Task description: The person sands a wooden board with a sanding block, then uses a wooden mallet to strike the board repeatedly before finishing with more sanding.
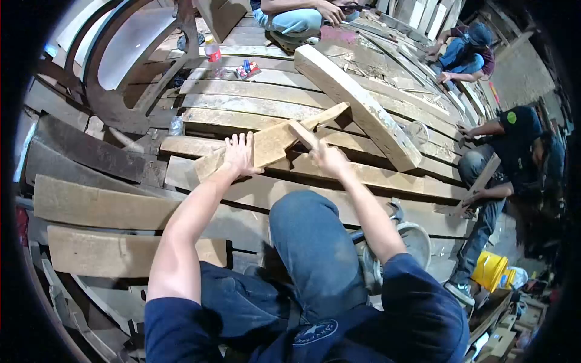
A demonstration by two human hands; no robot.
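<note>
My left hand (241, 154) lies with its fingers spread on a pale, shaped piece of wood (272, 144), holding nothing. This piece has a broad body and a narrow arm that reaches toward a thick timber beam (360, 109). My right hand (330, 160) is closed around the near end of a short, straight wooden stick (304, 135). The stick's far end overlaps the edge of the shaped piece in this view. Both hands are in front of my bent knee, over the slatted planks (242, 187).
Curved boards (100, 202) lie at my left, near a curved wooden frame (115, 91). A bottle (212, 51) and a red packet (248, 69) stand ahead. A hammer (396, 210) and a round container (414, 245) are by my right knee. Several people work around, one (505, 151) at right.
</note>
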